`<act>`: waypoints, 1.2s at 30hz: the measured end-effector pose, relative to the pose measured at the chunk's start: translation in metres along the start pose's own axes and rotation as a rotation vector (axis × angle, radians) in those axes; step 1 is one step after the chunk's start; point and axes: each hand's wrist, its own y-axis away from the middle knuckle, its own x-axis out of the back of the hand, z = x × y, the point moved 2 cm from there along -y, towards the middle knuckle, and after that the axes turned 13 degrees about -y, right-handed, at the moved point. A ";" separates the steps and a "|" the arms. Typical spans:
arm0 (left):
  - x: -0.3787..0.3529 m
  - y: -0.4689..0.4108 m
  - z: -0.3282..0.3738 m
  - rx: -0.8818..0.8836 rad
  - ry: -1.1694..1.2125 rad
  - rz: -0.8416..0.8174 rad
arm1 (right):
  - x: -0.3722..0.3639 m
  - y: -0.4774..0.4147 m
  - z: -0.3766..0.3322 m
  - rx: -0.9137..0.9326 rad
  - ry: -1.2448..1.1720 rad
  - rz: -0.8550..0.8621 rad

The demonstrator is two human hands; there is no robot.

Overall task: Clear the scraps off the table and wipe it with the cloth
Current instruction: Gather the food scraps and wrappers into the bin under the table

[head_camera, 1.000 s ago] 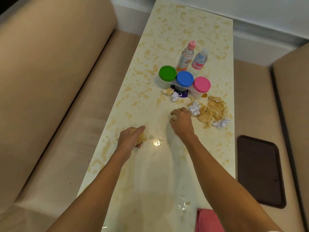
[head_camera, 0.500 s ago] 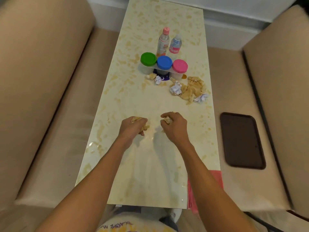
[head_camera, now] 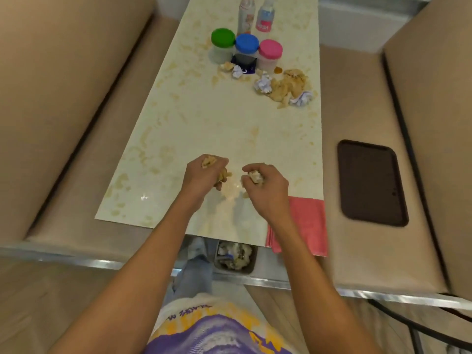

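A single wide-angle view, worn on the head, sits above the near short end of the table [head_camera: 204,123]. It tilts steeply down and faces along the table's length. The table's near edge lies close below, past mid-frame. Bottles [head_camera: 246,16] farther along the table are cut by the top edge. Benches [head_camera: 76,180] flank the table.

- Pale T-shirt [head_camera: 204,306] with a large purple and yellow print, and a line of dark lettering above it.
- Faded light-blue jeans [head_camera: 195,274].
- Forearms bare down to left hand [head_camera: 204,175] and right hand [head_camera: 267,186].
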 end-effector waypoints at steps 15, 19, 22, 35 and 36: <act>-0.046 0.161 -0.139 0.066 -0.124 0.005 | 0.040 0.186 0.085 -0.036 -0.067 -0.027; -0.054 0.167 -0.181 0.142 -0.193 -0.030 | 0.037 0.213 0.116 -0.056 -0.033 -0.026; -0.059 0.160 -0.215 0.223 -0.222 -0.065 | 0.031 0.223 0.147 -0.120 -0.023 -0.034; -0.100 0.018 -0.366 0.293 -0.420 -0.138 | -0.030 0.160 0.351 -0.234 0.123 0.056; -0.104 0.005 -0.377 0.295 -0.439 -0.142 | -0.036 0.151 0.368 -0.225 0.123 0.055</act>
